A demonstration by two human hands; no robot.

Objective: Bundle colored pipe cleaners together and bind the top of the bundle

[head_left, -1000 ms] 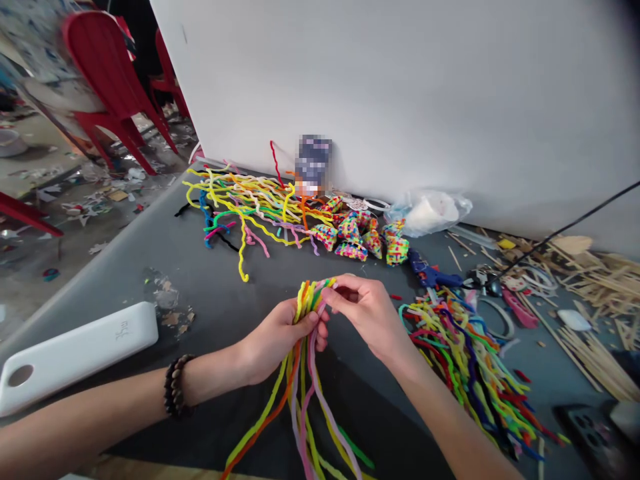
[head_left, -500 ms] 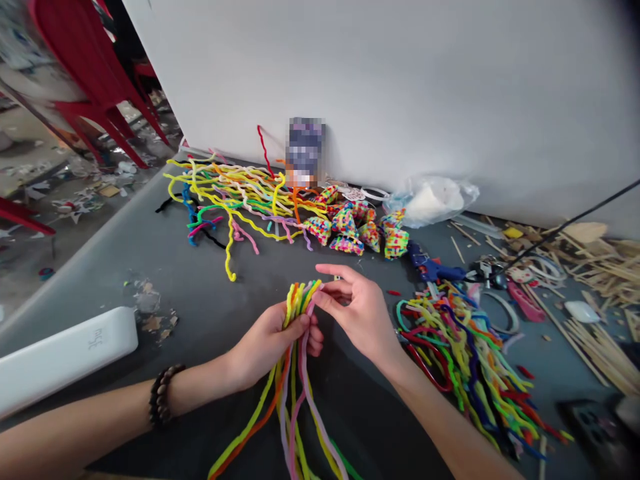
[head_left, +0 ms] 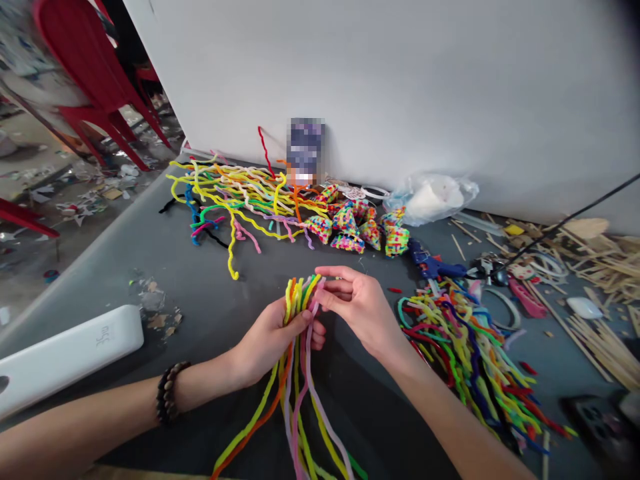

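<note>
Pipe cleaners (head_left: 299, 313): a mixed bundle of yellow, orange, green and pink stems stood above the middle of the table, tips up, long ends trailing down toward the near edge.
Left hand (head_left: 270, 337): closed around the bundle just below its tips; a dark bead bracelet (head_left: 167, 402) sat on the wrist.
Right hand (head_left: 363, 308): thumb and fingers pinched a pink stem at the top of the bundle, the other fingers loosely spread.
Table (head_left: 200, 293): dark grey, against a white wall.
Near right: a loose heap of coloured stems (head_left: 475, 360), close beside the right wrist.
Far side: a second spread of stems (head_left: 235, 193), small woven multicoloured pieces (head_left: 357, 233), a blue glue gun (head_left: 433, 267).
Left: a white case (head_left: 70, 353), well apart.
Right edge: wooden sticks (head_left: 600, 333).
</note>
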